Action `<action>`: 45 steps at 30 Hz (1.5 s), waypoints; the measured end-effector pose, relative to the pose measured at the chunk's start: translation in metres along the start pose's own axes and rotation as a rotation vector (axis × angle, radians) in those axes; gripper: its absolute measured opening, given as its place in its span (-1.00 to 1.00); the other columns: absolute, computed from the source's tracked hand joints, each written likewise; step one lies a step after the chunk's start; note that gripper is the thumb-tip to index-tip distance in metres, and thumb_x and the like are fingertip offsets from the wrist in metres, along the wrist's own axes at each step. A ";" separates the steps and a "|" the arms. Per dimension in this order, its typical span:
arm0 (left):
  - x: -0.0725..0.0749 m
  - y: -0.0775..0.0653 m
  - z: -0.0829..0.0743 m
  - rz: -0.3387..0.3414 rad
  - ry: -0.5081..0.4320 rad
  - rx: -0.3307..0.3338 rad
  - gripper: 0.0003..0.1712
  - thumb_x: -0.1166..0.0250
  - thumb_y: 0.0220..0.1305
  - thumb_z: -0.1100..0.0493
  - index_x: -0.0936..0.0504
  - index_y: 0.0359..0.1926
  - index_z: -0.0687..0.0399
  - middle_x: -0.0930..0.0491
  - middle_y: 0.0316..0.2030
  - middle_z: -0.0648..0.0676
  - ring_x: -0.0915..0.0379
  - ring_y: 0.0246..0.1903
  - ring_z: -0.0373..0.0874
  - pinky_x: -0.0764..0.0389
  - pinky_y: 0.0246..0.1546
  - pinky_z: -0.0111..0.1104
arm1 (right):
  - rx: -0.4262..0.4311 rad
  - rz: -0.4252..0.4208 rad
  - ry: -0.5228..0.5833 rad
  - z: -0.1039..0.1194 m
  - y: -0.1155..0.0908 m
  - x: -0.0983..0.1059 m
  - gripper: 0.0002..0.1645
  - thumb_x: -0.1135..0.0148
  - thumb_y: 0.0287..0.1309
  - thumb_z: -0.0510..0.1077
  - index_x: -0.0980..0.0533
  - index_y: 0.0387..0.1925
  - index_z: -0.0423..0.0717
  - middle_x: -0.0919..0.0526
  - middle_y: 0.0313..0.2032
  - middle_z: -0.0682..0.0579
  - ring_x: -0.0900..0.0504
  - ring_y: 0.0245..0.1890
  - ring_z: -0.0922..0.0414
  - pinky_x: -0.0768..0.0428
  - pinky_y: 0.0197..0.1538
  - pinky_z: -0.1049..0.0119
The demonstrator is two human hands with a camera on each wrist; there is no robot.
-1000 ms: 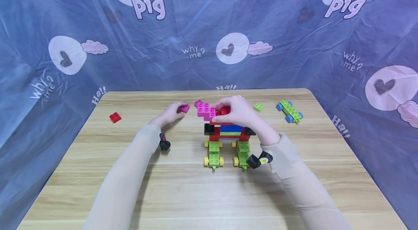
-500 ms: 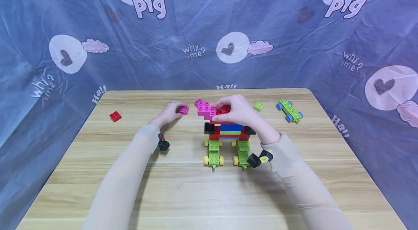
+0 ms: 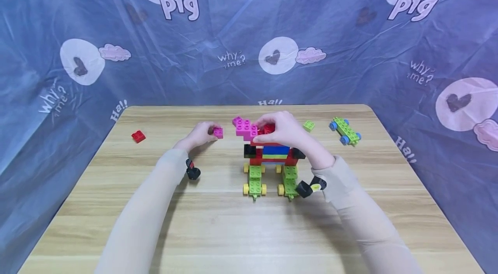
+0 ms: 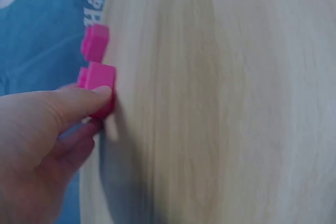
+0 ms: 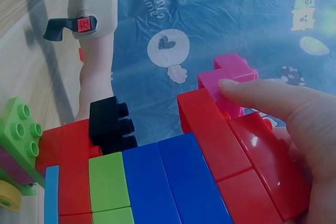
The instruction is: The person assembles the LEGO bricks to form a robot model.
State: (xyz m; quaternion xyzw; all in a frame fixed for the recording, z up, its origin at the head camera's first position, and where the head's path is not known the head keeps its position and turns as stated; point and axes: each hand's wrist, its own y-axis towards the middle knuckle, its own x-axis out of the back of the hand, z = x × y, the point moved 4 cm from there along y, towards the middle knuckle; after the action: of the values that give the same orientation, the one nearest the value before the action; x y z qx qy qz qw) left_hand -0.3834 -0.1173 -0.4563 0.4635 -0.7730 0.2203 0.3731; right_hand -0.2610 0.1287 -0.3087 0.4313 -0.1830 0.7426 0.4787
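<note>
My left hand point(image 3: 200, 135) pinches a small pink brick point(image 3: 218, 132) between thumb and fingers, left of a brick-built model. In the left wrist view the thumb lies on that brick's side, and a second pink brick point(image 4: 95, 43) shows beyond it. The model has green wheeled bases point(image 3: 255, 181), blue bricks point(image 3: 275, 152) in its body and a red top point(image 5: 210, 140). Stepped pink bricks point(image 3: 245, 129) jut from its upper left. My right hand point(image 3: 285, 129) grips the model's top, its thumb point(image 5: 252, 95) on a pink brick. Its fingers are mostly hidden behind the red bricks.
A red brick point(image 3: 138, 136) lies at the far left of the wooden table point(image 3: 210, 230). Behind the model to the right are a green brick point(image 3: 309, 125) and a green wheeled base point(image 3: 345, 130) with blue wheels. A printed blue curtain point(image 3: 218, 19) surrounds the table's back and sides.
My left hand has drawn the pink brick slightly left and nearer, turning it a little. My right hand keeps its hold on the model, which stands in the same place.
</note>
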 end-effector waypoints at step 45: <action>0.088 -0.061 -0.214 -0.299 -0.222 -0.259 -0.52 -0.45 0.11 0.17 -0.62 0.08 0.15 -0.65 -0.05 0.10 -0.59 -0.08 -0.09 -0.55 0.09 -0.31 | 0.129 -0.262 0.236 -0.002 -0.021 0.053 -0.49 -0.37 0.11 -0.19 -0.51 0.12 -0.18 -0.62 0.08 -0.11 -0.55 0.13 0.02 -0.44 0.28 0.07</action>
State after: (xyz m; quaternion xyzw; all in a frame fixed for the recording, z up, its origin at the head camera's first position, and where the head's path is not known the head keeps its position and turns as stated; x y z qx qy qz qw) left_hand -0.2759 -0.0479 -0.2539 0.5426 -0.7537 0.0091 0.3709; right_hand -0.2532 0.1691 -0.2701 0.3911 -0.0198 0.7295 0.5607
